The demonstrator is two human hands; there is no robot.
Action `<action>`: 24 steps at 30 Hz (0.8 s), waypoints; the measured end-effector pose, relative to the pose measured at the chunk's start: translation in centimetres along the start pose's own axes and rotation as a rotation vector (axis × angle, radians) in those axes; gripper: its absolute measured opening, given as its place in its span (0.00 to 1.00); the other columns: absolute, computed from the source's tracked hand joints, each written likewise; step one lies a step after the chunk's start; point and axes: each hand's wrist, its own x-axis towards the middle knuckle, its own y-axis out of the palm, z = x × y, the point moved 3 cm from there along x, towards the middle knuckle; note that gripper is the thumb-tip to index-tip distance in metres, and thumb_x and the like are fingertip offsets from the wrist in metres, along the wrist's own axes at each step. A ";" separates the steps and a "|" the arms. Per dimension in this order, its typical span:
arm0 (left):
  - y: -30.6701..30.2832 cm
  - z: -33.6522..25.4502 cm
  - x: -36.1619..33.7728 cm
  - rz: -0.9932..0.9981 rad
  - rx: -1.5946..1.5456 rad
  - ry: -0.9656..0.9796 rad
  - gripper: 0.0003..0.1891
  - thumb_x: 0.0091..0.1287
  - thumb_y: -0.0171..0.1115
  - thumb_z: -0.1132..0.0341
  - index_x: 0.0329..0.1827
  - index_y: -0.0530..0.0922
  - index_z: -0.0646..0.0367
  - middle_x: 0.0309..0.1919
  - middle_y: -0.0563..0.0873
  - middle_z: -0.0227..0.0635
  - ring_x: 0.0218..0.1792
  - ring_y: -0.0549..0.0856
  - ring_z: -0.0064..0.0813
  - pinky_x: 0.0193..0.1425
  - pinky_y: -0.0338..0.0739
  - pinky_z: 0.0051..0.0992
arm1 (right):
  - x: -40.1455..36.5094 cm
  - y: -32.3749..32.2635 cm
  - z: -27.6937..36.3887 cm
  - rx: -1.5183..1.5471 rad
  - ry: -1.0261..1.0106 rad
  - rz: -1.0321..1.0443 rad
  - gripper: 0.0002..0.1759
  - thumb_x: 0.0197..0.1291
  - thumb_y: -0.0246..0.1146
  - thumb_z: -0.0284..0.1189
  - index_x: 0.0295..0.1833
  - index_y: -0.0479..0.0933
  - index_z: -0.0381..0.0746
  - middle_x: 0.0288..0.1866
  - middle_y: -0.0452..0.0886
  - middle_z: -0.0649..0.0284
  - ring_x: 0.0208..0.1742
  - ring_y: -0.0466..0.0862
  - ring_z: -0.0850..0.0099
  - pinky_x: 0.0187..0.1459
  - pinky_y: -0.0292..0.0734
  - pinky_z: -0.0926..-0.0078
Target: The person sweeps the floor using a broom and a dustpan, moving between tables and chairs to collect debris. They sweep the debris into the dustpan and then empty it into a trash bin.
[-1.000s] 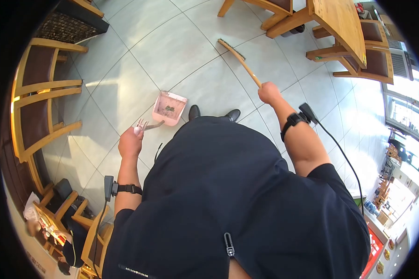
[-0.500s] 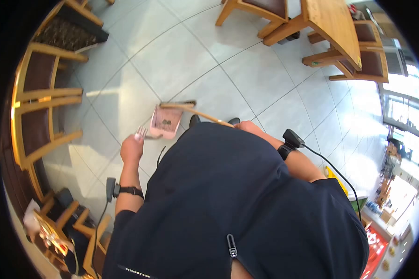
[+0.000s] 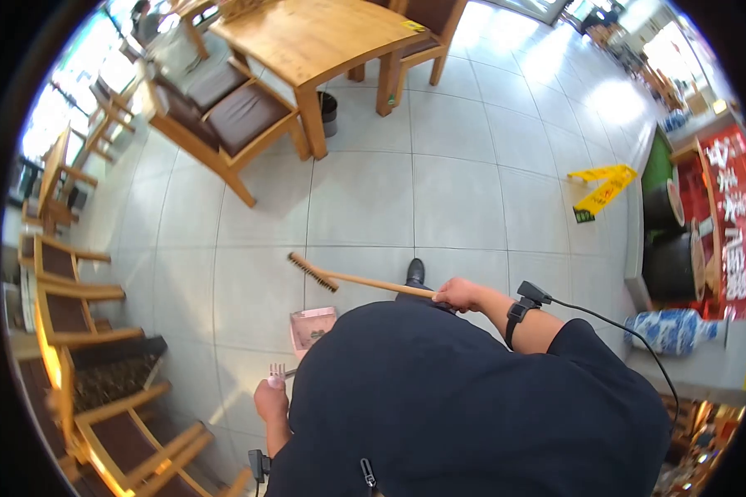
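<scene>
In the head view my right hand (image 3: 460, 295) is closed around the end of a wooden-handled broom (image 3: 365, 282). Its dark-bristled head points to the left, above the floor tiles. Low on the left, my left hand (image 3: 272, 400) is closed, and a pale pink pronged piece sticks up from it. A thin handle runs from beside this hand toward a pink dustpan (image 3: 313, 313), partly hidden by my dark shirt. Small dark bits lie in the pan. One dark shoe (image 3: 416, 272) shows beyond the broom handle.
A wooden table (image 3: 307, 37) with brown-seated chairs (image 3: 249, 120) stands ahead; a dark bin (image 3: 329, 114) is by its leg. More chairs (image 3: 112, 331) line the left. At right are a yellow floor sign (image 3: 605, 190), a blue-and-white vase (image 3: 671, 331) and a red banner (image 3: 733, 215).
My view has turned toward the right side of the room. The broom head has swung away from the dustpan, and my right arm reaches further out. Both hands keep their grip.
</scene>
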 end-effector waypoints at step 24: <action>-2.3 -42.9 12.7 -0.123 -0.101 0.606 0.16 0.59 0.62 0.58 0.34 0.80 0.67 0.26 0.83 0.49 0.29 0.83 0.44 0.34 0.74 0.37 | 5.4 -17.3 -14.4 1.175 0.213 -0.317 0.10 0.61 0.55 0.26 0.26 0.68 0.38 0.17 0.66 0.70 0.12 0.61 0.84 0.10 0.53 0.87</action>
